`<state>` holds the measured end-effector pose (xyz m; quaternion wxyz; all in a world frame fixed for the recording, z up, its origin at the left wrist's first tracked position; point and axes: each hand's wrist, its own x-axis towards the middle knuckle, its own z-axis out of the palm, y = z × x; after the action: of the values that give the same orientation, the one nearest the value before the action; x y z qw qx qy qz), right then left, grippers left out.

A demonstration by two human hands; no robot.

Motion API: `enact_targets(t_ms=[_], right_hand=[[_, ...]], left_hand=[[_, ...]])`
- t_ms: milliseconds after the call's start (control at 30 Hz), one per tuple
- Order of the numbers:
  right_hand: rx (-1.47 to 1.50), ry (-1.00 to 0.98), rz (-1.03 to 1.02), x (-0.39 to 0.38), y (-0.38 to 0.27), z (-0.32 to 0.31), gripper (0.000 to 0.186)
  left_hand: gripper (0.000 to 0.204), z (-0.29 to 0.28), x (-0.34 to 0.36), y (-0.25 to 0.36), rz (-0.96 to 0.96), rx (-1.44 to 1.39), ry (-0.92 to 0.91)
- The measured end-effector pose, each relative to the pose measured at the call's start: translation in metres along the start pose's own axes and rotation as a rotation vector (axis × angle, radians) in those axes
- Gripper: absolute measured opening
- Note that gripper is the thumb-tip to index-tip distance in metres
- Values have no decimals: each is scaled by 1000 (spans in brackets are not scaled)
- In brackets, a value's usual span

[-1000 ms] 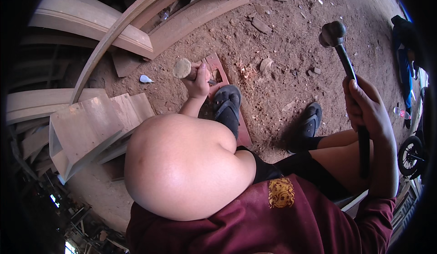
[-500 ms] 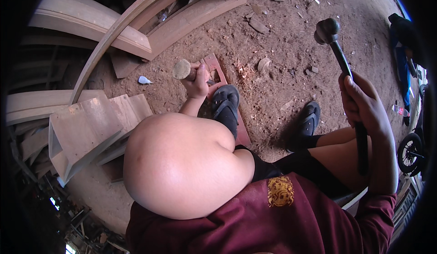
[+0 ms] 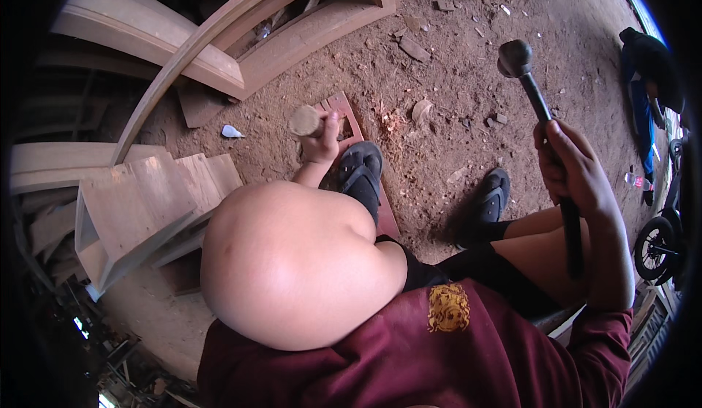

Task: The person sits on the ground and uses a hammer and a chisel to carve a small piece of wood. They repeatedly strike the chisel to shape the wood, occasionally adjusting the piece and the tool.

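My left hand (image 3: 320, 137) grips a chisel by its wooden handle (image 3: 304, 119), whose flat round top faces up, over a reddish board (image 3: 385, 214) lying on the dirt. The chisel's blade is mostly hidden. My left sandalled foot (image 3: 357, 174) rests on that board, beside my hand, with pale shavings (image 3: 391, 119) just right of it. My right hand (image 3: 574, 167) is wrapped round the shaft of a dark hammer (image 3: 517, 58), its head raised out to the right, above and beyond my right thigh.
Curved wooden frames (image 3: 168, 46) stand at upper left, angled wooden pieces (image 3: 135, 210) at lower left. Wood scraps (image 3: 415, 48) and a small white bottle (image 3: 231, 131) lie on the dirt floor (image 3: 453, 79). At right are a person in dark clothes (image 3: 643, 64), a plastic bottle (image 3: 638, 181) and a black wheel (image 3: 654, 248).
The hammer in my right hand has moved slightly down and to the left. The chisel's top has shifted a little right and down in my left hand.
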<state>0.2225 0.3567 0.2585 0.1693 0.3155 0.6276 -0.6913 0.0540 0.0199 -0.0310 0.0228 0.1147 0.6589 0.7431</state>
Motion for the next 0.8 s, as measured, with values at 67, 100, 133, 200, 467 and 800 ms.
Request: enact_targets(t_ms=[67,100,133,200,467,800], right_hand=[[-147,22,24,3,3,11,29],[-240,60,20,5,4,20,27],[-343,12,26,6,4,29,25],[-600,-52,74,5,-4,49,19],[-182,32,-1146,-16,-107,110,37],[-630,-130,-97,101,82,135,35]], left_hand=[[17,3,-5,0,340,508,-33],[19,6,-7,1,512,688,-59],[20,9,-8,2,464,693,-65],[19,13,-8,5,326,600,-23],[12,29,-1,18,282,346,21],[16,19,-6,25,402,580,-71]])
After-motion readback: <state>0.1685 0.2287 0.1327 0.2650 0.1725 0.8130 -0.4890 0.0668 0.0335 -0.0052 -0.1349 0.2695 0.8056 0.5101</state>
